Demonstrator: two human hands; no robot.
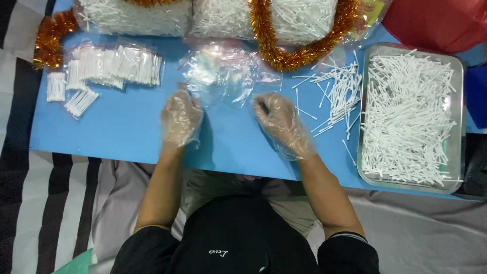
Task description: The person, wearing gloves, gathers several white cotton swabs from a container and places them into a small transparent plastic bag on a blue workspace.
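Blue table (127,132) under you, and your gloved left hand (180,117) touches the edge of the clear plastic bags (219,73) (a crumpled heap) while your right hand (280,122) sits curled shut on nothing visible, loose white sticks (337,96) just beside it and a full metal tray (361,101) beyond.

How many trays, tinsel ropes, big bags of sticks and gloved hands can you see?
Metal tray: 1
Orange tinsel ropes: 2
Big bags of white sticks: 2
Gloved hands, left hand and right hand: 2
Total: 7
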